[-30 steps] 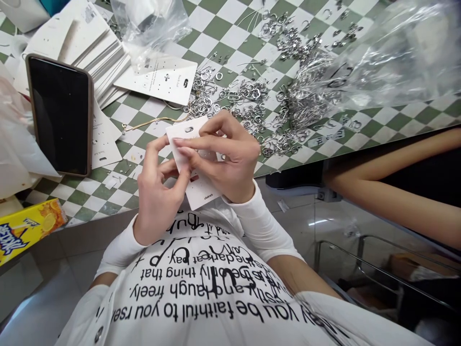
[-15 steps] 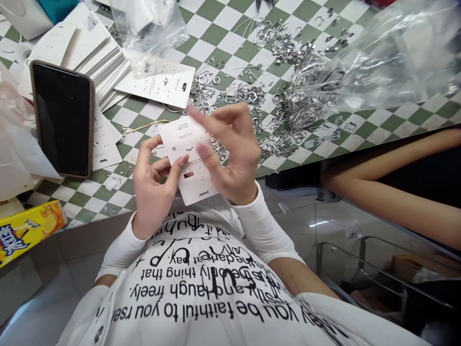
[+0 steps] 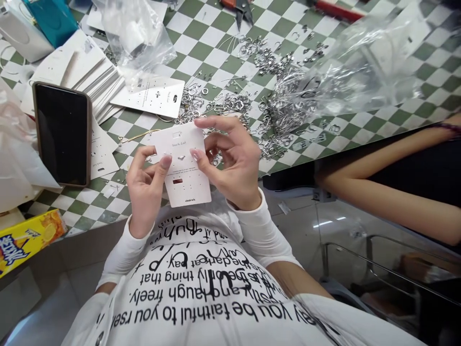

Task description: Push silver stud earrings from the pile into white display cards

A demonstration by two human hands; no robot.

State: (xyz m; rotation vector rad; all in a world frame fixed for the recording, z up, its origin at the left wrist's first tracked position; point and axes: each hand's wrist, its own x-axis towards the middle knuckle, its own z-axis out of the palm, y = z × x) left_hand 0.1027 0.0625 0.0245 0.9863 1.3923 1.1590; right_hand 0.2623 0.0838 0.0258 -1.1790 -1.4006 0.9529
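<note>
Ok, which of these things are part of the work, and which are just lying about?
Part of the work: left hand, right hand, the white earring card they hold, the loose silver jewellery findings, the stack of cards.

Lying about: the black phone, the yellow orange-printed box, the red-handled cutters.

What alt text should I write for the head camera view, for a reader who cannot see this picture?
The left hand and right hand hold a white jewelry card above a green and white checked table. Many silver metal pieces lie scattered beside a clear plastic bag, and a black phone lies on the left.
</note>
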